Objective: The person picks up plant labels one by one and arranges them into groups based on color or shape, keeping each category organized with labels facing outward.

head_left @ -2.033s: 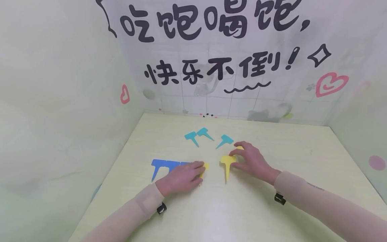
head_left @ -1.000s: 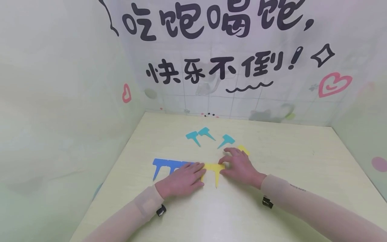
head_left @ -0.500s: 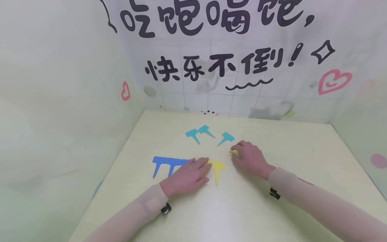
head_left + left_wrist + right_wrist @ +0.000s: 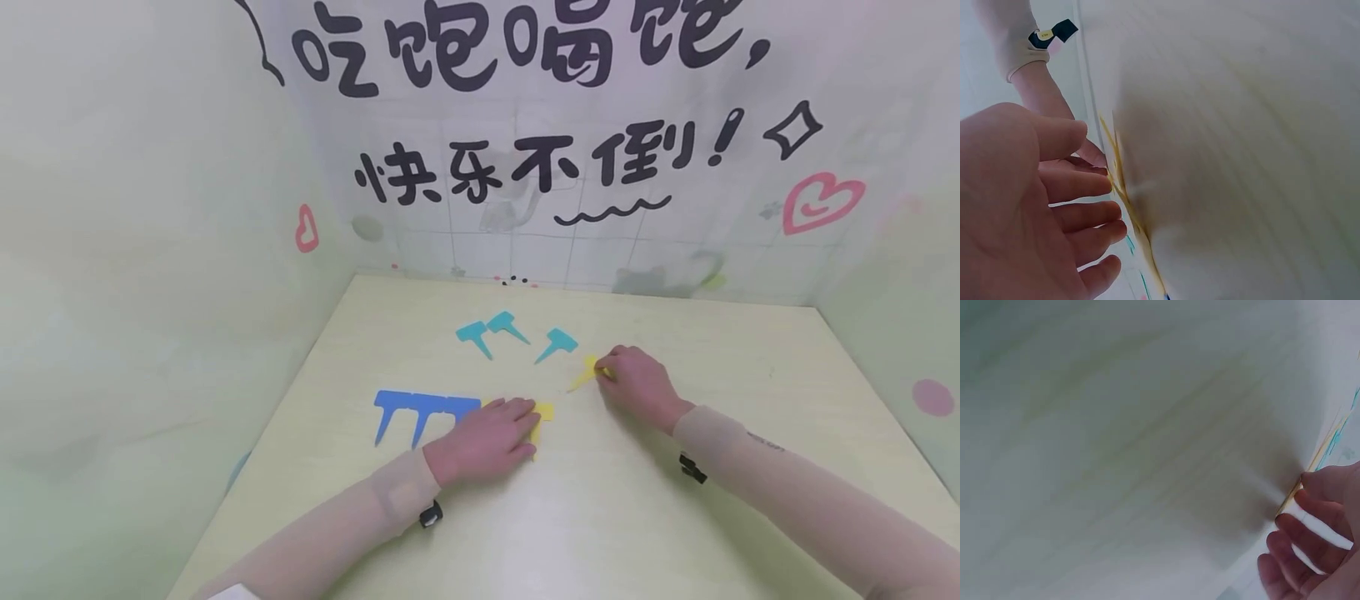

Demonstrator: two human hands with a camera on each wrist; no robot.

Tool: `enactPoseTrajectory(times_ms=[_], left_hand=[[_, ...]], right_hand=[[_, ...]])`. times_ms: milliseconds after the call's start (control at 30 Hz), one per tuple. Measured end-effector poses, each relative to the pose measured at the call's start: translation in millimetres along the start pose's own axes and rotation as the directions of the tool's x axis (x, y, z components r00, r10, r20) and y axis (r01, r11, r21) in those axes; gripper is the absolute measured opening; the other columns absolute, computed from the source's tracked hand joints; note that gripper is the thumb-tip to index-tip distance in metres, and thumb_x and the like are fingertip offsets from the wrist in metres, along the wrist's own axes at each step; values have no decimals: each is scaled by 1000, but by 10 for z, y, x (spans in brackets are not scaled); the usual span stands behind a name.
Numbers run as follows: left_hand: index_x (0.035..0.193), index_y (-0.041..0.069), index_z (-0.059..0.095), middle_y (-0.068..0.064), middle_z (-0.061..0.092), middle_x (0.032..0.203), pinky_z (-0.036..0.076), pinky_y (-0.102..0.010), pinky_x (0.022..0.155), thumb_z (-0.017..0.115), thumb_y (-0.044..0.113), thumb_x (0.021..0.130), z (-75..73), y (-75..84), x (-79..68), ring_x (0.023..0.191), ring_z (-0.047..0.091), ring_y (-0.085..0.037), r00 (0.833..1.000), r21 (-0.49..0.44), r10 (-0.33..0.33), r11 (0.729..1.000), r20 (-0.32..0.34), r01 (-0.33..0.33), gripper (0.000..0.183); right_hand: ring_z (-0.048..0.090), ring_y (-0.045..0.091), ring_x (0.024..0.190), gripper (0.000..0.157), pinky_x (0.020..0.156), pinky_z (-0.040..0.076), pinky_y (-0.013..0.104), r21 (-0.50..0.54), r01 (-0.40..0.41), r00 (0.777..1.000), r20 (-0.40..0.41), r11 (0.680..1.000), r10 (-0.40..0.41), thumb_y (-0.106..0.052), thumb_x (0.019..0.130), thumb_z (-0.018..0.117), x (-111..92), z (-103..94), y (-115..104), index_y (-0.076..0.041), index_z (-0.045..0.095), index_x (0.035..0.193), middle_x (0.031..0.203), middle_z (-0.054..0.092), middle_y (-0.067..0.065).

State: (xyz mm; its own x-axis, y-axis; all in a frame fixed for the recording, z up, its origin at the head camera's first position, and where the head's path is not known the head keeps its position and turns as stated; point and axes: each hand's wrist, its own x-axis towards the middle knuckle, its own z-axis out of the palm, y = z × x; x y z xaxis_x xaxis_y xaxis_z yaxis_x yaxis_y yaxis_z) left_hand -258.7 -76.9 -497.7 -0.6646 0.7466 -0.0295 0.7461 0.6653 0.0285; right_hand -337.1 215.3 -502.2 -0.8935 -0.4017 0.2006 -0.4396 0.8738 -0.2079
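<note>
In the head view my left hand (image 4: 487, 442) lies flat with fairly straight fingers over yellow T-shaped plant labels (image 4: 547, 412), covering most of them. To its left, blue T-shaped plant labels (image 4: 427, 405) form a row, heads side by side and stems toward me. My right hand (image 4: 639, 387) pinches the head of another yellow plant label (image 4: 588, 367), whose stem points down and left. In the right wrist view the thumb and fingertips (image 4: 1305, 481) meet at that label's thin edge.
Beyond the rows lie three teal plant labels (image 4: 472, 333), turned at different angles. The pale wooden table (image 4: 720, 350) is bounded by printed curtains (image 4: 465, 250) at the back and both sides.
My right hand moved a yellow label left against the row, released it, then went back right and took hold of another yellow label. My left hand has slid right onto the yellow labels.
</note>
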Motion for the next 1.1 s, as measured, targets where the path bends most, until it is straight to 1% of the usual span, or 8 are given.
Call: enactPoseTrajectory(times_ms=[133, 233, 433, 600, 700, 833, 967, 1100], left_hand=[[146, 5, 51, -10, 43, 155, 29, -42, 119, 48, 38, 106, 11, 4, 9, 145, 36, -23, 1000, 9, 8, 1000, 11, -8, 53], [147, 5, 50, -10, 43, 155, 28, -41, 119, 47, 38, 106, 7, 2, 9, 145, 36, -23, 1000, 10, 8, 1000, 17, -8, 53], [148, 4, 50, -11, 43, 155, 29, -41, 119, 47, 37, 106, -11, -5, 3, 145, 37, -23, 1000, 9, 12, 1000, 16, -12, 54], [152, 5, 44, -11, 37, 159, 25, -42, 120, 45, 38, 106, -42, -7, -4, 148, 31, -25, 1000, -1, -8, 1000, 14, 8, 56], [154, 7, 41, -11, 33, 161, 23, -42, 121, 45, 40, 107, -61, -7, 4, 149, 29, -26, 1000, -10, -17, 1000, 6, 17, 58], [154, 8, 40, -10, 33, 161, 24, -42, 121, 44, 41, 107, -40, -8, 22, 149, 29, -25, 1000, -16, -9, 1000, 1, 9, 58], [156, 9, 38, -10, 32, 162, 24, -41, 121, 43, 41, 107, 1, -1, 30, 149, 28, -24, 1000, -30, -9, 1000, 20, 9, 59], [156, 9, 37, -9, 32, 162, 24, -41, 121, 43, 41, 107, 21, 21, 35, 150, 27, -24, 999, -37, -9, 999, 31, 11, 59]], right_hand=[[64, 32, 98, 17, 88, 55, 48, -12, 127, 992, -14, 992, -127, -3, 92, 70, 8, -17, 61, -5, 78, 107, 108, 71, 12], [65, 31, 100, 18, 90, 55, 47, -7, 191, 981, -19, 982, -191, -1, 92, 71, 30, -25, 112, -7, 78, 107, 109, 72, 11], [67, 29, 102, 22, 89, 56, 47, 12, 232, 973, -6, 973, -232, -2, 91, 73, 59, -48, 161, -10, 78, 110, 110, 72, 7], [66, 28, 101, 32, 84, 57, 48, 21, 165, 986, 17, 986, -165, -15, 93, 72, 55, -95, 118, -10, 71, 125, 116, 68, 8], [62, 33, 108, 49, 88, 54, 55, 66, 79, 995, 59, 995, -83, -31, 91, 75, 38, -131, 73, -10, 64, 134, 125, 63, 14], [56, 41, 118, 72, 92, 47, 65, 109, -11, 992, 129, 994, -3, -49, 86, 77, 3, -151, 48, -9, 57, 142, 136, 55, 20], [53, 43, 122, 85, 94, 46, 66, 116, -47, 988, 152, 992, 29, -61, 81, 77, -28, -104, 68, -9, 54, 144, 141, 51, 22], [52, 43, 122, 89, 94, 45, 67, 119, -55, 989, 140, 991, 38, -63, 77, 79, -57, -40, 83, -9, 56, 143, 141, 51, 21]])
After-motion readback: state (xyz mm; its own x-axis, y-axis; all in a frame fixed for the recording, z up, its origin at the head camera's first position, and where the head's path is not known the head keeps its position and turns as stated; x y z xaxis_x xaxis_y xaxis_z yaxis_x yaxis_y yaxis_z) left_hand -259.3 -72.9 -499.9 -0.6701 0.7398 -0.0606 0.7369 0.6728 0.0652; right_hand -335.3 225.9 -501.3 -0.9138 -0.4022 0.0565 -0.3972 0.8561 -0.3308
